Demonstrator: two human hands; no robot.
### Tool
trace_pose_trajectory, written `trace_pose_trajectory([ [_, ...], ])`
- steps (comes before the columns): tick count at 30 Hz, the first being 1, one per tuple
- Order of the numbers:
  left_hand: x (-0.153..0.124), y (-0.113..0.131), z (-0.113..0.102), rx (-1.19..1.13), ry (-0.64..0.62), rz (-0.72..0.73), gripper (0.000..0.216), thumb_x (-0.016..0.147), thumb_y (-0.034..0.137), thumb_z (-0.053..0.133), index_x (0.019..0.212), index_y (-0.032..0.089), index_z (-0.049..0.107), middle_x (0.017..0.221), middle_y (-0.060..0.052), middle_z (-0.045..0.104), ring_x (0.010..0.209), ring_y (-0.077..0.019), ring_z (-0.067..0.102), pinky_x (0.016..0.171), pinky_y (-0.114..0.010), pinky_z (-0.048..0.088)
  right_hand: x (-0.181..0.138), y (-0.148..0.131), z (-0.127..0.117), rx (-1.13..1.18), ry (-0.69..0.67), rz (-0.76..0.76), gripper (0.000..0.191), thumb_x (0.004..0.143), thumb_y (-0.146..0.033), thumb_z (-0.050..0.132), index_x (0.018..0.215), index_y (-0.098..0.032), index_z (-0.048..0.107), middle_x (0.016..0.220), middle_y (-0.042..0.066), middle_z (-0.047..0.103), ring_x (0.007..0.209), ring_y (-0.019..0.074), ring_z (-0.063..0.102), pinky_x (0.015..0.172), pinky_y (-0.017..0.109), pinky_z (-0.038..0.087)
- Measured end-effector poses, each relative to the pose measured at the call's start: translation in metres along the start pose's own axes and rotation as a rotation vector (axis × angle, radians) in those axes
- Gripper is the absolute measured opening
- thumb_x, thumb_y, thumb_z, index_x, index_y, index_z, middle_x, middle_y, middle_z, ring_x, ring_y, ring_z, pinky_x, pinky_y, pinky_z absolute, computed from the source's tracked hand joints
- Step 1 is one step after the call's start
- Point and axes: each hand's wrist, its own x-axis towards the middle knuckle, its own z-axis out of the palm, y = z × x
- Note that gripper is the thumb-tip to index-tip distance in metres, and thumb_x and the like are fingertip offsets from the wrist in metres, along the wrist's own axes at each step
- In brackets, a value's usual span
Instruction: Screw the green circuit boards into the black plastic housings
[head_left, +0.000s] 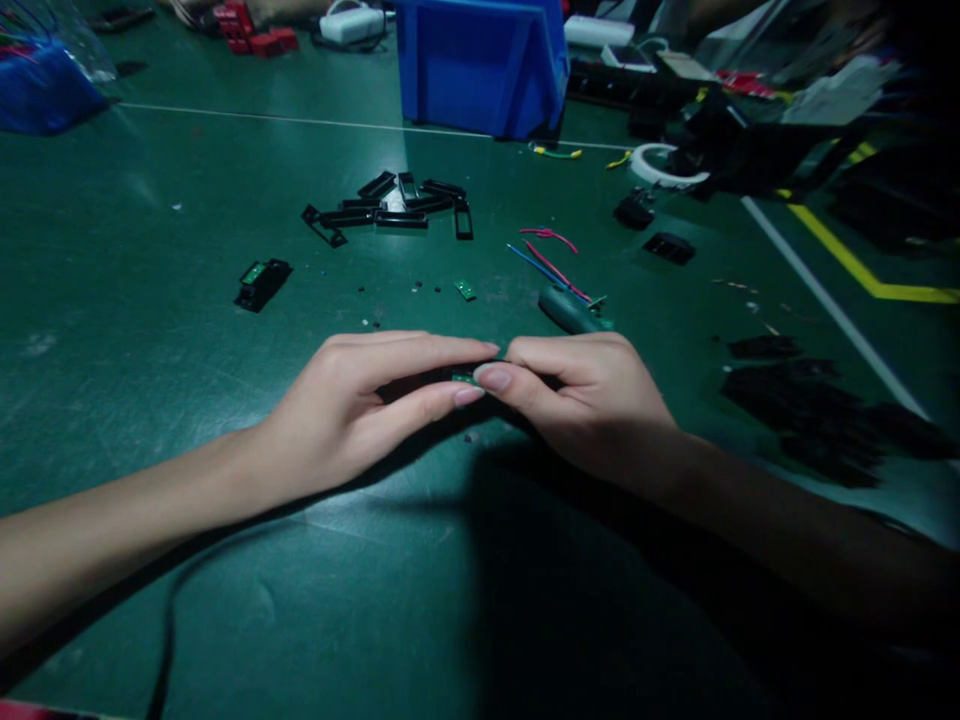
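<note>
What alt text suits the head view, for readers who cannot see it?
A person's left hand and right hand hold a small, mostly hidden green piece over a green table. Beyond lie black frames, and farther back stands a blue bin.

left hand point(352, 400): bare | right hand point(592, 395): bare | thumbnails point(493, 377): 2, rounded | left forearm point(150, 515): bare | right forearm point(795, 530): shadowed, seemingly bare

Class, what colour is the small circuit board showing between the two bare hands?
The small circuit board is green where visible, seen best in the head view.
</note>
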Motion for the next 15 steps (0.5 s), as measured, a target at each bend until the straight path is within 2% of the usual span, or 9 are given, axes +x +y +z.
trace_pose_trajectory([
  [9, 0.0004, 0.0016, -0.0003, 0.017, -0.011, -0.029, 0.03, 0.098, 0.031, 0.074, 0.125, 0.018, 0.076, 0.12, -0.004, 0.081, 0.102, -0.0127, 0.077, 0.089, -0.016, 0.058, -0.001, 0.0009, -0.0017, 0.052, -0.027, -0.001, 0.057, 0.102, -0.048, 0.059, 0.056, -0.018, 0.045, 0.052, -0.006, 0.036, 0.05, 0.007, 0.033, 0.05, 0.028, 0.025],
  [11, 0.0, 0.0019, -0.0001, 0.046, -0.003, -0.048, 0.031, 0.097, 0.034, 0.075, 0.125, 0.021, 0.075, 0.115, -0.003, 0.082, 0.094, -0.0131, 0.077, 0.079, -0.019, 0.058, -0.0006, 0.0008, -0.002, 0.085, -0.034, 0.005, 0.058, 0.102, -0.051, 0.058, 0.056, -0.019, 0.043, 0.052, -0.005, 0.036, 0.05, 0.0071, 0.033, 0.049, 0.028, 0.025],
  [13, -0.0004, 0.0015, 0.0011, 0.019, 0.028, -0.095, 0.033, 0.094, 0.036, 0.078, 0.123, 0.022, 0.072, 0.099, -0.001, 0.08, 0.075, -0.0115, 0.072, 0.061, -0.021, 0.053, -0.0006, 0.0003, -0.0026, 0.108, -0.043, 0.013, 0.059, 0.102, -0.052, 0.058, 0.055, -0.019, 0.043, 0.052, -0.006, 0.036, 0.05, 0.0071, 0.034, 0.05, 0.028, 0.025],
  [15, -0.0002, 0.0007, 0.0034, -0.101, 0.081, -0.163, 0.033, 0.09, 0.038, 0.082, 0.115, 0.023, 0.065, 0.079, 0.003, 0.071, 0.06, -0.0097, 0.063, 0.05, -0.023, 0.046, -0.001, -0.0005, -0.0033, 0.122, -0.05, 0.027, 0.059, 0.101, -0.054, 0.058, 0.056, -0.019, 0.044, 0.053, -0.006, 0.036, 0.051, 0.0073, 0.035, 0.05, 0.028, 0.026],
])
